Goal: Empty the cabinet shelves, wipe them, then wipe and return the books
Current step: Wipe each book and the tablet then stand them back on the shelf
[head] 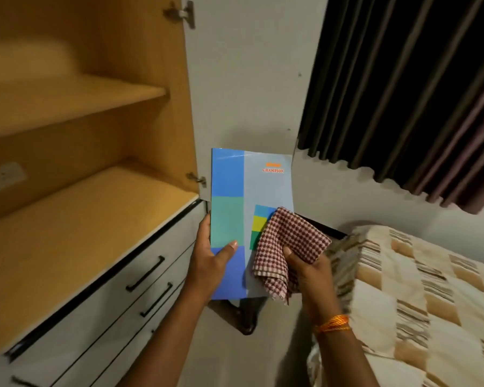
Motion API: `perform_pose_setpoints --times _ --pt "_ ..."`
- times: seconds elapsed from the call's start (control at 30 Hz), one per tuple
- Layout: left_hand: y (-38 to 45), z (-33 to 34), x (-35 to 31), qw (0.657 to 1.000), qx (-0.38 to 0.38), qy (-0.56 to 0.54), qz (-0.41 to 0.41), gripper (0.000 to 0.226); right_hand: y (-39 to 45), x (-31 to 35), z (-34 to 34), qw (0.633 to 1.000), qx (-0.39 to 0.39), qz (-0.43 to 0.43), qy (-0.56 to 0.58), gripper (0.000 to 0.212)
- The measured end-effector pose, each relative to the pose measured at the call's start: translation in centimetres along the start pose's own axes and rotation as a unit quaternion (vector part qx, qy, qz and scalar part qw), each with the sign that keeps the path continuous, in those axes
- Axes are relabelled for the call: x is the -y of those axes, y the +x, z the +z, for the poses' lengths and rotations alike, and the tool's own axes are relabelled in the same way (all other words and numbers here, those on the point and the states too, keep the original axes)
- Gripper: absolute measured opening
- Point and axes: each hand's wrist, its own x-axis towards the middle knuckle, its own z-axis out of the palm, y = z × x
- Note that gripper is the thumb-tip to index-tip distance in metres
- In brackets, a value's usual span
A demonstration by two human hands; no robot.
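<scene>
Left hand [211, 256] grips the notebook [246, 196]; right hand [309, 268] pinches the checked cloth [288, 244] (lower right cover): steady it, sweep cover fully.

Blue, teal and pale grey blocks colour the notebook [236, 208]; the cloth [288, 247] is maroon-and-white checked; the bedcover [419, 289] shows cream-and-brown checks.

cloth [291, 244] on book [243, 191], cabinet [95, 219] left
</scene>
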Motion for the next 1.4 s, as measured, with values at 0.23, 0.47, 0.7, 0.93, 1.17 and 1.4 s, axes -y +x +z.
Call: perform_pose_setpoints --times 0.23,0.47,0.7,0.93,1.17,1.4 --pt "1.7 -9.3 -1.1 0.993 -0.117 -0.006 0.019 0.069 0.0 2.0 11.0 0.996 0.059 -0.036 -0.048 0.023" --pt "1.4 -14.3 -0.8 0.989 -0.147 -0.03 0.01 0.071 -0.8 1.2 15.7 0.986 0.101 -0.024 -0.131 0.037" --pt "1.3 -15.1 -1.5 0.987 -0.142 -0.075 0.016 0.061 0.0 6.2 17.5 0.962 -0.027 -0.23 -0.143 0.037" --pt "1.6 -13.0 -1.2 0.987 -0.14 -0.077 0.022 0.066 0.6 5.3 21.7 0.846 0.081 -0.434 -0.298 0.064" --pt "2.0 -13.4 -1.3 0.979 -0.166 -0.12 0.023 0.055 0.8 -0.4 24.1 0.751 0.245 -0.434 -0.434 0.068" --pt "2.0 -15.4 -0.7 0.986 -0.151 -0.072 0.017 0.068 5.5 0.8 25.8 0.791 0.149 -0.411 -0.428 0.068"
